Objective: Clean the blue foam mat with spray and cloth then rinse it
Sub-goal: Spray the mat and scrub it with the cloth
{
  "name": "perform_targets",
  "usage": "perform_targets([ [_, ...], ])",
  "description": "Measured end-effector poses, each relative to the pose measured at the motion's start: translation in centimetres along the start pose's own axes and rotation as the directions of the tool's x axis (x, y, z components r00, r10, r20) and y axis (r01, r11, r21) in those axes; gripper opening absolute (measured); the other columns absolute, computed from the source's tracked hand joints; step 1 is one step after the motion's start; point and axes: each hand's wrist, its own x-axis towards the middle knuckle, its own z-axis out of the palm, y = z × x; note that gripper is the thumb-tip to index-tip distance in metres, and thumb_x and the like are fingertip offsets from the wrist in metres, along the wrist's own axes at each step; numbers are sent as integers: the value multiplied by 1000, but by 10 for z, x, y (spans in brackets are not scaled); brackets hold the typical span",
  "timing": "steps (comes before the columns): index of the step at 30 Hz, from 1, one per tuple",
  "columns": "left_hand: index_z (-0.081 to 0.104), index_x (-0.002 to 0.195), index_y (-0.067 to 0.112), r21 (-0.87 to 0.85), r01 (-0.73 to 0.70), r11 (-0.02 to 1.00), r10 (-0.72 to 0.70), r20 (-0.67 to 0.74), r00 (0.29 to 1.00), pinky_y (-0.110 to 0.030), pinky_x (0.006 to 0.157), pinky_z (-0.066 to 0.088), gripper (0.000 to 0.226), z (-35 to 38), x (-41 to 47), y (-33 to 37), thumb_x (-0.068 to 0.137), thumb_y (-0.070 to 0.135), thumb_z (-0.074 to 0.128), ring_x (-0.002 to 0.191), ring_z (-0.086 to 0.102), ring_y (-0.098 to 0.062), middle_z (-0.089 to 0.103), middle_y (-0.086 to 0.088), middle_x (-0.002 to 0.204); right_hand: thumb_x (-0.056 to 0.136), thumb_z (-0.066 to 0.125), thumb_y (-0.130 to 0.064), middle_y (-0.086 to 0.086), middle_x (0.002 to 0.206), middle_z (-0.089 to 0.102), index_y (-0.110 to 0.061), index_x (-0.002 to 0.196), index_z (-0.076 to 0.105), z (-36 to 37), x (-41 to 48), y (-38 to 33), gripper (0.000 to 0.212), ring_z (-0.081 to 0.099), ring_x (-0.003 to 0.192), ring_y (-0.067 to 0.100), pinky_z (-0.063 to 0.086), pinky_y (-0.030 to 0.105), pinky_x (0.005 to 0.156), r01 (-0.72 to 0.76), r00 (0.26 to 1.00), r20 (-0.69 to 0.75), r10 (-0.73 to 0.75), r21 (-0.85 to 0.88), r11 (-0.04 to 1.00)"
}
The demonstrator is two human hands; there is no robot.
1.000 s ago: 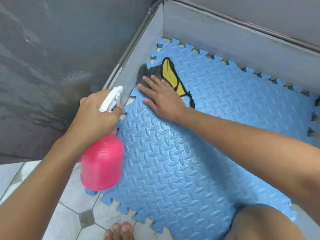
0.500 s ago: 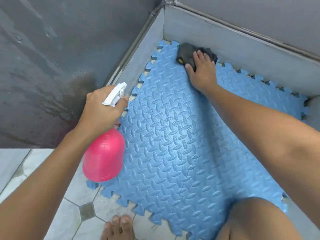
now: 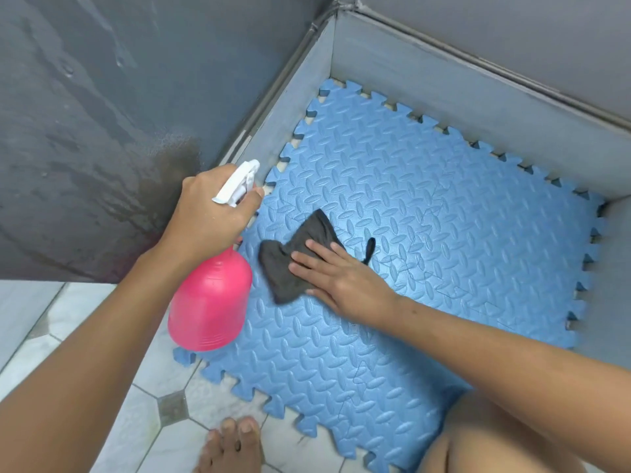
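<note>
My right hand (image 3: 341, 278) presses the grey cloth (image 3: 293, 264) flat on the blue foam mat (image 3: 426, 206) lying in the floor corner; my left hand (image 3: 208, 213) grips the pink spray bottle (image 3: 211, 302), seemingly ready to respray.

Left hand (image 3: 208, 213) was wrapped in a fist around the neck of the pink spray bottle (image 3: 211, 302), knuckles up, thumb side toward the white trigger head, forearm coming in from the lower left corner. Right hand (image 3: 338, 281) was laid flat and palm down, fingers (image 3: 307, 259) spread and pointing left, pressing on the dark grey cloth (image 3: 290, 264). Right arm stretched in from the lower right, elbow out of view, wrist pretty straight. A bare knee (image 3: 478, 438) showed bottom right and the toes of one bare foot (image 3: 232, 445) at the bottom edge
</note>
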Motion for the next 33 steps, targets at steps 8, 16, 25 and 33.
perform_targets([
  [8,67,82,-3,9,-7,1000,7,-9,1000,-41,70,44,46,5,3,-6,83,42,55,78,62,-41,69,-23,81,107,35,-42,6,165,28,-12,156,33,-75,23,167,57,16,154,31,21,54,122,-599,789,-143,598,41,800],
  [16,65,81,-3,19,-7,1000,7,8,1000,-42,71,44,45,4,3,-5,84,41,57,74,60,-40,65,-21,76,105,27,-45,7,165,24,-20,159,26,-75,149,156,60,12,154,34,11,54,123,-742,646,-197,737,63,668],
  [25,67,75,4,-34,69,997,-67,73,995,-40,65,55,34,11,7,4,88,35,67,62,60,-35,64,-18,69,105,42,-42,-3,159,41,-26,149,48,-4,49,14,47,23,153,22,19,48,123,-76,997,-20,77,18,997],
  [33,65,77,10,-35,26,999,-9,398,918,-33,64,43,48,64,13,43,79,54,82,67,56,-25,65,-12,72,105,31,-55,-4,162,33,-29,153,41,-55,-147,127,55,19,154,19,23,53,122,-445,895,-46,445,-13,895],
])
